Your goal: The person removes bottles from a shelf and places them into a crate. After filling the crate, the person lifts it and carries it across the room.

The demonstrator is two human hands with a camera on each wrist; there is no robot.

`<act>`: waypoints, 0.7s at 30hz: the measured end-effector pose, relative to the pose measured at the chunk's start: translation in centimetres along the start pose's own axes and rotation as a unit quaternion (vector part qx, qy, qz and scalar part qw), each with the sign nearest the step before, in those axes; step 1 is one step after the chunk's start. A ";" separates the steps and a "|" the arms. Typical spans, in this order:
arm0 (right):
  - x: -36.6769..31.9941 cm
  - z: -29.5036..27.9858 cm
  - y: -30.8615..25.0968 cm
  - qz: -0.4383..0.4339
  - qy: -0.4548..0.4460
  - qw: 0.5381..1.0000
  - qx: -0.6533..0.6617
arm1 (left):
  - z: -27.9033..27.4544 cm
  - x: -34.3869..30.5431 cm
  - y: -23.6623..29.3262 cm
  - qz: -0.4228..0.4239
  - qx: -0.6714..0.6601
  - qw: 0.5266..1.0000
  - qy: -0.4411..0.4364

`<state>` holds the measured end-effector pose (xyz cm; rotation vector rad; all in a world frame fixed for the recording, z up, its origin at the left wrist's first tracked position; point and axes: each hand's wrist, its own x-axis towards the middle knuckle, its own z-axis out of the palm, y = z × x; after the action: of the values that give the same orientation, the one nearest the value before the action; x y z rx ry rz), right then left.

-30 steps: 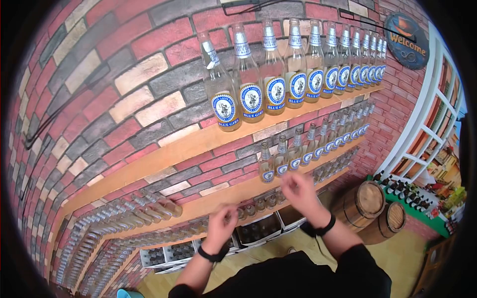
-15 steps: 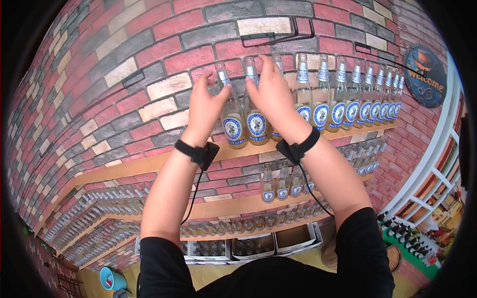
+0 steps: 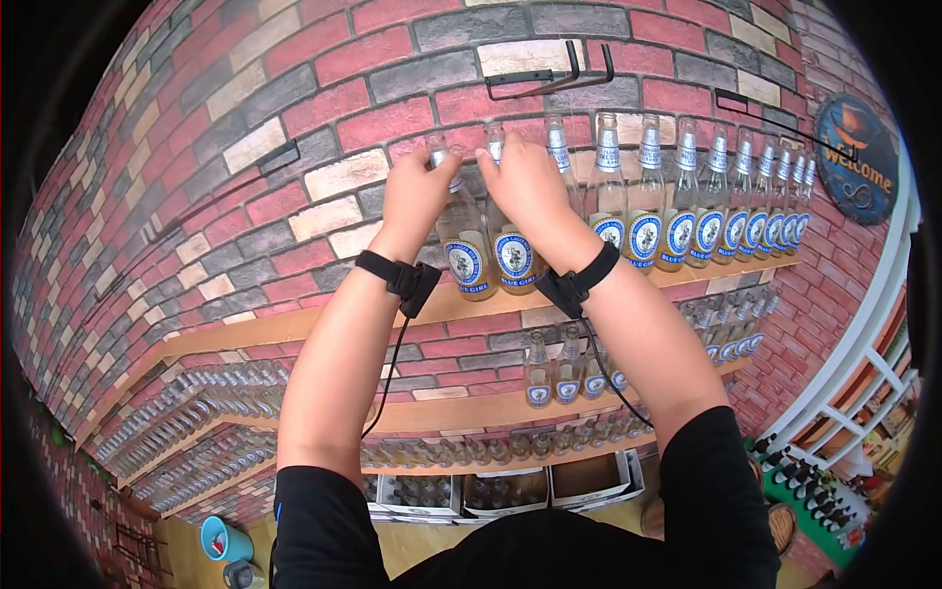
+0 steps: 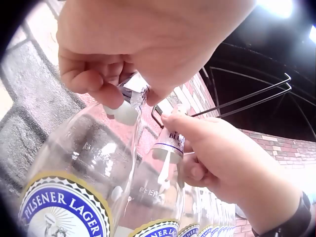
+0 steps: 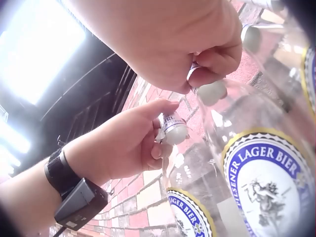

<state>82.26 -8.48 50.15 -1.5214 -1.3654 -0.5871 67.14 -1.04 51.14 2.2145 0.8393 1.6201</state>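
Observation:
My left hand (image 3: 416,192) grips the neck of the leftmost clear glass beer bottle (image 3: 466,257) on the top shelf. In the left wrist view its fingers and thumb curl round the silver neck foil (image 4: 138,94) of that bottle. Beside it, my right hand (image 3: 530,188) grips the neck of the second beer bottle (image 3: 512,253). The right wrist view shows its curled fingers (image 5: 219,61) at that neck, hiding most of the foil. Both bottles stand upright with blue and white oval labels facing me.
More beer bottles (image 3: 645,231) line the top shelf (image 3: 265,332) to the right. Lower shelves hold smaller-looking rows of bottles (image 3: 538,378). Black metal brackets (image 3: 549,80) jut from the brick wall above. Cartons (image 3: 589,476) and a blue bin (image 3: 226,540) stand on the floor.
Both hands have risen from low in front of the shelves to the top row. In the last half second their spread fingers have closed round the necks of the two leftmost bottles.

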 end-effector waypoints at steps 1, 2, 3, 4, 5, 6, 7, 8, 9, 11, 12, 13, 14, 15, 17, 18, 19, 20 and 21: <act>-0.1 0.0 0.0 -0.023 0.021 0.999 0.016 | -0.1 -0.1 -0.2 0.000 0.000 1.000 -0.001; -0.2 0.0 -0.1 -0.045 0.041 0.998 0.031 | -0.3 -0.1 -0.4 -0.001 -0.014 1.000 0.007; -0.4 -0.2 -0.3 -0.044 0.039 0.998 0.030 | -0.5 -0.4 -0.3 -0.002 -0.026 1.000 0.014; -0.7 -0.5 -0.6 -0.047 0.038 0.998 0.035 | -0.8 -0.7 -0.1 -0.003 -0.026 1.000 0.013; -0.9 -0.7 -0.9 -0.051 0.037 0.997 0.040 | -1.2 -1.0 0.0 -0.009 -0.014 1.000 0.016; -1.2 -0.9 -1.1 -0.050 0.036 0.997 0.041 | -1.7 -1.3 0.4 -0.015 -0.003 1.000 0.019; -1.4 -1.1 -1.3 -0.057 0.038 0.996 0.048 | -2.0 -1.6 0.4 -0.016 -0.003 1.000 0.018; -1.7 -1.3 -1.5 -0.064 0.041 0.996 0.055 | -2.4 -1.9 0.2 0.016 -0.021 0.999 0.034; -2.1 -1.8 -1.8 -0.062 0.038 0.996 0.054 | -2.9 -2.2 0.1 0.047 -0.039 0.997 0.050; -3.1 -3.3 -2.6 -0.114 0.057 0.989 0.073 | -4.5 -3.4 0.8 0.057 -0.035 0.997 0.046; -3.8 -4.2 -3.0 -0.111 0.053 0.990 0.072 | -5.3 -4.2 1.2 0.055 -0.070 0.995 0.036; -4.7 -5.2 -3.5 -0.127 0.054 0.985 0.102 | -6.1 -5.2 1.7 0.051 -0.104 0.993 0.026; -5.6 -6.2 -3.9 -0.141 0.053 0.980 0.132 | -7.0 -6.4 2.4 0.041 -0.132 0.990 0.012; -6.6 -7.1 -4.3 -0.137 0.047 0.981 0.132 | -8.0 -7.7 3.2 0.029 -0.161 0.987 -0.001; -9.0 -9.1 -4.8 -0.138 0.044 0.972 0.185 | -10.3 -10.5 4.5 -0.032 -0.149 0.987 -0.045; -10.3 -10.2 -5.0 -0.129 0.031 0.974 0.185 | -11.1 -12.0 4.5 -0.045 -0.162 0.984 -0.061; -11.6 -11.4 -5.1 -0.095 -0.010 0.974 0.207 | -11.8 -13.6 4.1 -0.062 -0.175 0.979 -0.078; -13.2 -12.0 -4.8 -0.058 -0.052 0.970 0.228 | -12.4 -15.6 3.4 -0.084 -0.175 0.977 -0.085; -15.0 -12.0 -4.1 -0.042 -0.068 0.970 0.230 | -13.0 -17.5 2.7 -0.129 -0.189 0.965 -0.125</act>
<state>77.54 -26.47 43.72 -1.1457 -1.5503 -0.1948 52.21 -15.16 43.35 1.8991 0.6516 1.2275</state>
